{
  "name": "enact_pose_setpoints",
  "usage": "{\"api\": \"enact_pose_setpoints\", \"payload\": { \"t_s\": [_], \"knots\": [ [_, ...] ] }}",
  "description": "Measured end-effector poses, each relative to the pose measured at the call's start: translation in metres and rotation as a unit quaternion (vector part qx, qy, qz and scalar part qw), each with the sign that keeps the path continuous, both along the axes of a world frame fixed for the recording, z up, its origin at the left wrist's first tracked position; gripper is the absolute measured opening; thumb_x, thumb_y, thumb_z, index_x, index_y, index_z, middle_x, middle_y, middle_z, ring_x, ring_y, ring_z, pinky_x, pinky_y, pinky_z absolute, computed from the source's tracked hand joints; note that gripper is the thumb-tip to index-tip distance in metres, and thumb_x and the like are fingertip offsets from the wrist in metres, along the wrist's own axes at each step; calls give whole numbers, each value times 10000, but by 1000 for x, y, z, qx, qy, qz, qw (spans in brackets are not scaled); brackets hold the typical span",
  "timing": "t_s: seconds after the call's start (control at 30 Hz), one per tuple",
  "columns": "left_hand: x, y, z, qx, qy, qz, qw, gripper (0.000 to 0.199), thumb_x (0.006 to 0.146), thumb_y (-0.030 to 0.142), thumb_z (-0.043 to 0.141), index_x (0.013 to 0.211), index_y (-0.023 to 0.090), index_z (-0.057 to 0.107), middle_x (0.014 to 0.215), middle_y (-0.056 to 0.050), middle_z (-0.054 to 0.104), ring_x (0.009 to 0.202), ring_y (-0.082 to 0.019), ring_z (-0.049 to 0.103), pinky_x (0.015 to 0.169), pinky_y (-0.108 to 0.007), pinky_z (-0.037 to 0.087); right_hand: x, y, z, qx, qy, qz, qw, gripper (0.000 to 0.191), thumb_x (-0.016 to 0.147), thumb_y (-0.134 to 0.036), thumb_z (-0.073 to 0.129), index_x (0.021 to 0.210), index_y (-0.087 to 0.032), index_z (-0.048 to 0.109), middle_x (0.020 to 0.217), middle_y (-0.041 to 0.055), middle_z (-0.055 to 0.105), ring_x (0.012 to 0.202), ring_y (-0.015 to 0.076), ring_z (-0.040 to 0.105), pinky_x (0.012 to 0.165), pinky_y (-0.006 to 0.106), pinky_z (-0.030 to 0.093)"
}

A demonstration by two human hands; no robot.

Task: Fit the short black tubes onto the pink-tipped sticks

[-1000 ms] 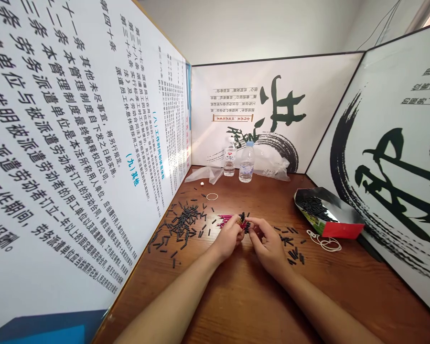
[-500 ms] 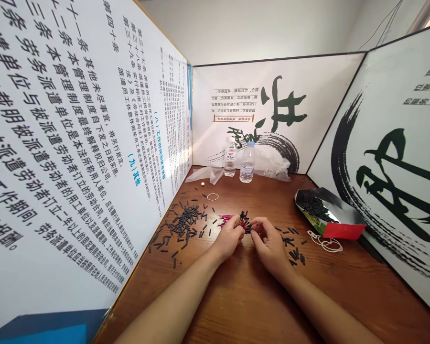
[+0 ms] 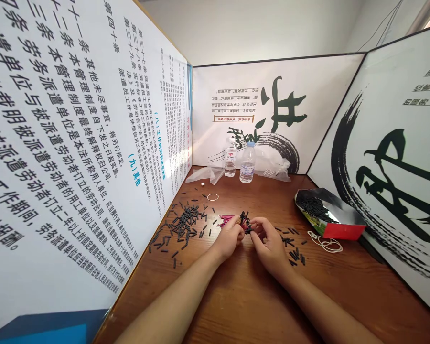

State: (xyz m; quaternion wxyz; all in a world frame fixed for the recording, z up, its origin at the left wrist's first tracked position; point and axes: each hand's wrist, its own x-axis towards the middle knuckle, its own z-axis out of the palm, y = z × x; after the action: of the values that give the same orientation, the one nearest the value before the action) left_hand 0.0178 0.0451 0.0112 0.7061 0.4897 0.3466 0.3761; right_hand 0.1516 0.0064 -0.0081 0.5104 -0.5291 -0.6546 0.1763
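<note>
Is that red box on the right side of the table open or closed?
Open. The red box lies with its flap lifted, and a heap of short black sticks shows inside.

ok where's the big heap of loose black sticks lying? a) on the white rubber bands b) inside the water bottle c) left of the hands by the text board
c: the heap of black sticks lies on the table left of the left hand, near the text board.

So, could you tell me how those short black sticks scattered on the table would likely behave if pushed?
The short black sticks look thin and round, so they would probably roll or scatter on the smooth table. They seem light: they lie strewn loosely in every direction.
</note>
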Motion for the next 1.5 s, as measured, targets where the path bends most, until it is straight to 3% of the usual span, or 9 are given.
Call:
{"api": "enact_pose_setpoints", "payload": {
  "t_s": [0.2, 0.37, 0.47, 0.77, 0.9, 1.07, 1.27, 1.37, 1.5],
  "knots": [
    [0, -1, -1, 13, 1, -2, 1000, 157, 642, 198, 429, 791, 198, 377, 543, 85, 327, 437, -55, 210, 450, -193, 152, -1, -2, 1, -5, -17, 13, 1000, 254, 840, -190, 467, 1077, -199, 558, 844, 17, 579, 651, 130, 531, 593, 254, 434],
    [0, 0, -1, 3, -12, 0, 1000, 90, 672, 213, 435, 753, 188, 406, 519, 84, 300, 428, -53, 188, 444, -191, 134, 0, -1, 1, -3, -6, 8, 1000, 81, 865, -232, 473, 890, -194, 540, 803, 21, 586, 699, 148, 541, 630, 264, 434],
    [0, 2, -2, 5, -9, 9, 1000, 48, 679, 209, 436, 717, 179, 430, 507, 76, 295, 425, -55, 202, 442, -196, 136, 0, 0, 2, -6, -5, 3, 1000, 114, 892, -281, 469, 849, -195, 530, 770, 11, 573, 671, 142, 526, 623, 264, 423],
    [3, 5, -13, 64, 12, 35, 997, 17, 690, 158, 475, 681, 171, 471, 532, 51, 355, 482, -75, 293, 482, -202, 227, 0, 0, -1, -5, -11, -19, 1000, 147, 896, -304, 470, 804, -196, 509, 712, -8, 530, 617, 134, 489, 587, 261, 396],
    [3, 7, -18, 77, 21, 48, 996, 32, 742, 187, 533, 738, 172, 504, 563, 42, 403, 529, -91, 367, 515, -201, 286, 3, 0, -2, 0, -29, -31, 999, 132, 900, -299, 462, 886, -190, 535, 796, 20, 576, 683, 149, 524, 635, 273, 420],
    [5, 11, -20, 48, 16, 94, 994, 102, 801, 259, 571, 813, 181, 505, 587, 42, 423, 527, -91, 403, 518, -193, 325, 36, 6, 12, 19, -125, -95, 987, 174, 876, -257, 435, 969, -184, 562, 893, 56, 606, 808, 184, 550, 734, 309, 431],
    [5, 12, -21, 76, 40, 96, 992, 101, 824, 266, 539, 818, 169, 512, 610, 33, 462, 536, -82, 426, 537, -189, 362, 101, -4, 13, -153, -307, -130, 930, 267, 853, -245, 402, 917, -187, 654, 947, 82, 661, 908, 234, 588, 812, 352, 430],
    [5, 11, -22, 90, 51, 97, 990, 106, 821, 270, 537, 808, 167, 517, 616, 24, 480, 558, -90, 448, 560, -199, 380, 117, -14, 6, -180, -336, -147, 913, 291, 839, -255, 420, 948, -180, 679, 992, 97, 669, 936, 250, 606, 837, 370, 442],
    [5, 11, -23, 101, 51, 92, 989, 112, 828, 278, 535, 817, 167, 526, 639, 9, 510, 597, -104, 480, 596, -215, 406, 129, -20, 6, -182, -319, -107, 924, 295, 833, -335, 466, 999, -204, 672, 1064, 90, 670, 990, 253, 613, 852, 358, 465]
  ]
}}
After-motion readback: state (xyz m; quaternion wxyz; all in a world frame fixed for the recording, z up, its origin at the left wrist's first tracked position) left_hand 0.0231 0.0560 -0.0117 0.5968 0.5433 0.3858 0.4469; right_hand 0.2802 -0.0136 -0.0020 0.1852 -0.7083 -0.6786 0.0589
